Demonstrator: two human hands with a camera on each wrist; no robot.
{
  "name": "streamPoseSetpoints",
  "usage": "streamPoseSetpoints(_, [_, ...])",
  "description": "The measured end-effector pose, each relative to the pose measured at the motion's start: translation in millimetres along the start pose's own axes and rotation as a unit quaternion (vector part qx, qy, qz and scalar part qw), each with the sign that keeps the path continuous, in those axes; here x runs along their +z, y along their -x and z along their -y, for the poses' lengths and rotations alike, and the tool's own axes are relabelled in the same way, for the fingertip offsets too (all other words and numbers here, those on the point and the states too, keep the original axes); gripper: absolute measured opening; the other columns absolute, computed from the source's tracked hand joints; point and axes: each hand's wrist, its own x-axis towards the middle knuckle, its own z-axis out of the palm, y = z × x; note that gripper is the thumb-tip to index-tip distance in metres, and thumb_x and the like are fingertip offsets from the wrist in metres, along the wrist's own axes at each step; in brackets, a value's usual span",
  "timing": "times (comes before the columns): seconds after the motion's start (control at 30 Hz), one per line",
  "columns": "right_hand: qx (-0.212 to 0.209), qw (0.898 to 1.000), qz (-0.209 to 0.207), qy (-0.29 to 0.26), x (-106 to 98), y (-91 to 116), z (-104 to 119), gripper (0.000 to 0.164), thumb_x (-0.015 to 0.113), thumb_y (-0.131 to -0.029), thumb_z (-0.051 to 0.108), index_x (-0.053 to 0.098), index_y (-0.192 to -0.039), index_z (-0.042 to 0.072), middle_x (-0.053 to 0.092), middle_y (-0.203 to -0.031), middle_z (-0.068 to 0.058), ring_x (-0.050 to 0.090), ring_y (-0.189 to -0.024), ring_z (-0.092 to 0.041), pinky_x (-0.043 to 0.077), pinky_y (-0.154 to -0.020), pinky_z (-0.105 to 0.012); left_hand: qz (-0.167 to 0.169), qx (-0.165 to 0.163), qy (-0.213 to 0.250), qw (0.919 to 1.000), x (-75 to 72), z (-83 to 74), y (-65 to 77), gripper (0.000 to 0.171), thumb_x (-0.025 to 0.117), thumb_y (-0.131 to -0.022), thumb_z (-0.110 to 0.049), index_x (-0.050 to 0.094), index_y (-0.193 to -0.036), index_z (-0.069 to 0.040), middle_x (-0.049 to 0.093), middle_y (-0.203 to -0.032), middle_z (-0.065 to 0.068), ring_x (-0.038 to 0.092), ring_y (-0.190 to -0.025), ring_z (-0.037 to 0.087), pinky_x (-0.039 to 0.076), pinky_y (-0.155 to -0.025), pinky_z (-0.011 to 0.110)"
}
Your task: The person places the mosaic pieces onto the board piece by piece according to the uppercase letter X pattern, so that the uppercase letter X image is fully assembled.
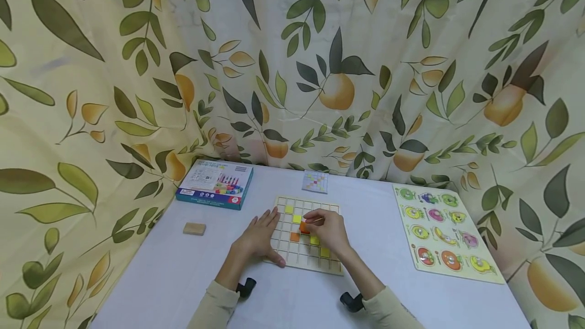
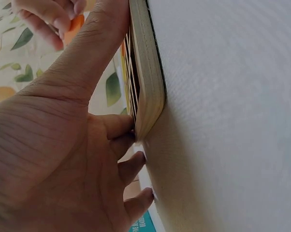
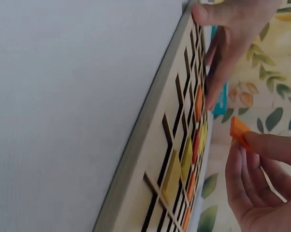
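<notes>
A wooden grid board (image 1: pixel 315 264) lies on the white table, with yellow tiles (image 1: pixel 324 252) in a diagonal line and an orange tile (image 1: pixel 294 237) set in its squares. In the right wrist view a red tile (image 3: pixel 196 145) shows among them. My left hand (image 1: pixel 257 237) rests along the board's left side with fingers spread, its thumb near the front edge. Between thumb and fingertips, my right hand (image 1: pixel 331 231) pinches an orange square tile (image 3: pixel 239 131), held above the middle of the board. That hand partly covers the squares beneath it.
Behind the board lies a small pattern card (image 1: pixel 315 182). A blue-edged game box (image 1: pixel 215 184) stands at the back left, with a small wooden block (image 1: pixel 194 228) in front of it. To the right is a fruit picture board (image 1: pixel 411 237). A leaf-patterned curtain (image 1: pixel 292 90) hangs behind the table.
</notes>
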Motion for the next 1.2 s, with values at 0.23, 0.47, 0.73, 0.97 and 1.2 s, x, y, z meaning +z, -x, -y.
streamPoseSetpoints(0.23, [-0.031,0.999,0.039,-0.008,18.3,3.3,5.4,0.018,0.084,-0.084,0.000,0.080,-0.101,0.005,0.077,-0.086,0.002,0.072,-0.075,-0.012,0.061,-0.070,-0.027,0.000,0.004,-0.002,1.0000,-1.1,0.1,0.3,0.142,0.091,-0.060,-0.069,0.021,-0.167,-0.008,0.011,-0.176,0.008,0.008,-0.162,0.031,0.010,-0.129,0.056])
streamPoseSetpoints(0.47, [-0.046,0.995,0.082,-0.017,36.6,7.5,8.6,0.019,0.081,-0.083,-0.003,0.079,-0.101,0.002,0.077,-0.086,-0.003,0.072,-0.073,-0.011,0.060,-0.068,-0.024,-0.002,0.009,-0.001,1.0000,-1.5,0.3,0.7,0.141,0.091,-0.060,-0.069,0.022,-0.167,-0.007,0.012,-0.175,0.008,0.008,-0.162,0.031,0.010,-0.129,0.056])
streamPoseSetpoints(0.73, [-0.050,0.994,0.096,-0.006,47.8,10.6,9.8,0.018,0.080,-0.085,-0.006,0.079,-0.100,0.002,0.077,-0.088,-0.006,0.072,-0.076,-0.012,0.061,-0.067,-0.023,-0.003,0.006,-0.001,1.0000,-2.5,-0.5,1.2,0.140,0.092,-0.061,-0.066,0.022,-0.166,-0.007,0.013,-0.175,0.008,0.009,-0.162,0.031,0.009,-0.129,0.056])
streamPoseSetpoints(0.97, [-0.052,0.994,0.090,0.032,49.3,14.2,15.9,0.013,0.081,-0.087,-0.002,0.080,-0.094,0.008,0.077,-0.084,0.000,0.070,-0.074,-0.007,0.059,-0.067,-0.021,-0.007,0.007,0.007,0.9999,-1.9,-1.4,0.8,0.138,0.094,-0.061,-0.063,0.024,-0.166,-0.006,0.015,-0.175,0.010,0.010,-0.161,0.033,0.010,-0.129,0.057])
streamPoseSetpoints(1.2, [-0.068,0.990,0.122,0.032,48.7,17.5,16.7,0.011,0.080,-0.088,-0.003,0.080,-0.091,0.007,0.075,-0.079,0.001,0.068,-0.071,-0.005,0.057,-0.066,-0.021,-0.006,0.005,0.000,1.0000,-0.5,-0.2,0.9,0.140,0.091,-0.061,-0.067,0.023,-0.166,-0.007,0.014,-0.175,0.009,0.009,-0.162,0.031,0.011,-0.129,0.056])
